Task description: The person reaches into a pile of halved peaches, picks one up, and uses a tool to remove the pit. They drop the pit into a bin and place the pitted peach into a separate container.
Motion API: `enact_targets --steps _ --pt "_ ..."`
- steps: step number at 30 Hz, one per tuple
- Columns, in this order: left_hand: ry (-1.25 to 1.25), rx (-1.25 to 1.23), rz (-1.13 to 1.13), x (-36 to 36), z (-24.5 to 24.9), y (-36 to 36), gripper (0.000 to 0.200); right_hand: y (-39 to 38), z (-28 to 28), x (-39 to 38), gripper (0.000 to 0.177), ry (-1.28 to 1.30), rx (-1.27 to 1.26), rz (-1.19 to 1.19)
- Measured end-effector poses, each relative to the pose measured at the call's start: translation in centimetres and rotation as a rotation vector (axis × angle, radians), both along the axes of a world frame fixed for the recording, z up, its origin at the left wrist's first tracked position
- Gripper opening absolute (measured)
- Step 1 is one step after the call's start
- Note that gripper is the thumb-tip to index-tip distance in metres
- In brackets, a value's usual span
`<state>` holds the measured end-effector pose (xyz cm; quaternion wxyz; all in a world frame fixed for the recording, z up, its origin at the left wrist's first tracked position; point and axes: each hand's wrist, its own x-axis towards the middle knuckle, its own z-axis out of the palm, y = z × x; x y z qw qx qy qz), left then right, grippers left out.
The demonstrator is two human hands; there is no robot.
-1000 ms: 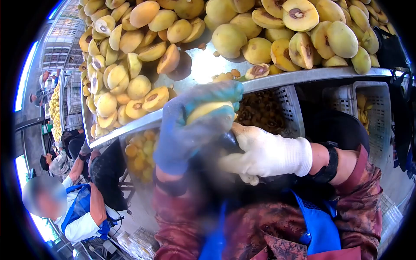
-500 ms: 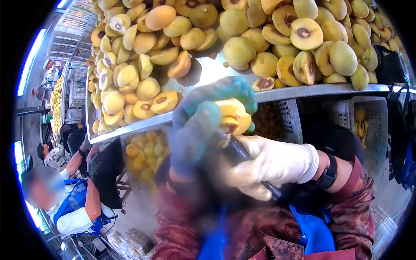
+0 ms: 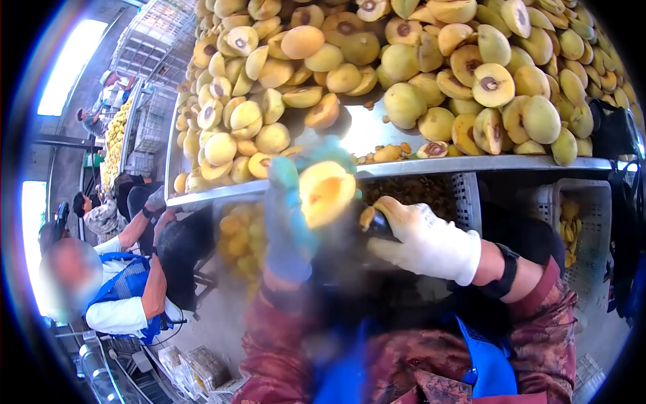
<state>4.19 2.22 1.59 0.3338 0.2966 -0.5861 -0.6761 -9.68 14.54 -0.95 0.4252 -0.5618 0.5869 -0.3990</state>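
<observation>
Halved yellow fruit [image 3: 328, 193] with a hollowed orange centre, cupped in the half-curled, teal-and-blue-gloved left hand [image 3: 294, 205] before the metal desk [image 3: 235, 192], white-gloved right hand [image 3: 425, 241] closed around a black-handled tool [image 3: 379, 223]

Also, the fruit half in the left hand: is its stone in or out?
Out: the cut face of the fruit half in the left hand shows a bare hollow.
</observation>
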Motion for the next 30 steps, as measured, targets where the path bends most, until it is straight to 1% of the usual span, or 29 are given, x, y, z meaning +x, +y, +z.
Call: enact_targets --steps 1,2,3,4,5,6,10,12,13,15,16,19,21,23,24,26,27,28,29,30 --pt "0.025 -0.022 -0.049 -0.3 -0.3 0.2 0.067 0.0 0.3 0.0 0.034 -0.03 0.038 -0.027" --pt "0.048 -0.044 -0.096 -0.5 -0.8 0.4 0.066 -0.2 -0.3 0.4 0.04 0.054 -0.042 -0.031" --pt "0.069 -0.066 -0.141 -0.7 -1.1 0.7 0.065 0.0 -0.4 0.5 0.038 0.064 -0.069 -0.056" --pt "0.069 -0.016 -0.125 -1.0 -1.0 1.4 0.063 0.1 -0.2 0.6 0.037 0.073 -0.097 -0.08" --pt "0.07 -0.027 -0.134 -1.1 -1.2 1.4 0.063 0.1 -0.1 0.7 0.036 0.08 -0.126 -0.105" --pt "0.071 -0.039 -0.143 -1.2 -1.4 1.3 0.062 0.0 -0.1 0.5 0.036 0.14 -0.075 -0.065" --pt "0.017 -0.084 -0.133 -1.3 -1.3 1.7 0.059 0.4 -0.6 -0.3 0.03 0.315 -0.182 -0.063" --pt "0.007 -0.211 -0.141 -1.1 -1.7 1.4 0.056 0.2 -1.3 -0.6 0.026 0.387 -0.237 -0.052" --pt "0.002 -0.275 -0.144 -1.0 -1.8 1.3 0.054 0.1 -1.4 -0.7 0.024 0.4 -0.226 -0.032" --pt "-0.004 -0.176 -0.096 -0.5 -1.4 1.5 0.052 0.0 -1.4 -0.7 0.023 0.423 -0.203 0.01" --pt "-0.005 -0.13 -0.07 -0.3 -1.2 1.5 0.052 0.0 -1.6 -0.4 0.021 0.482 -0.225 -0.029" --pt "-0.044 -0.293 -0.078 0.9 -1.0 1.2 0.049 0.1 -1.3 -0.5 0.022 0.633 -0.241 -0.03" --pt "-0.118 -0.181 0.05 2.3 -0.6 1.2 0.048 0.2 -1.0 -1.0 0.013 0.743 -0.135 -0.041" --pt "-0.149 -0.155 0.175 4.6 -0.2 1.0 0.042 0.8 -2.2 -2.0 0.012 0.916 -0.135 0.004" --pt "-0.393 -0.4 0.159 6.6 0.6 0.5 0.048 0.9 -1.6 -2.2 0.014 0.973 0.035 0.079" --pt "-0.796 -0.786 0.095 10.3 1.1 -1.8 0.051 1.3 -2.0 -2.9 0.013 1.024 0.072 0.131" --pt "-0.964 -0.92 0.057 12.1 0.9 -3.0 0.05 1.5 -2.1 -3.2 0.013 1.049 0.091 0.162" --pt "-1.537 -1.123 0.012 13.3 2.9 -3.0 0.05 1.8 -1.5 -3.2 0.014 1.037 0.059 0.157" --pt "-1.452 -1.113 0.019 13.3 3.1 -3.8 0.054 1.9 -1.1 -3.2 0.015 0.978 0.029 0.13" --pt "-1.268 -1.247 0.044 13.1 2.5 -4.7 0.056 1.7 -1.1 -3.0 0.015 0.962 0.044 0.138"
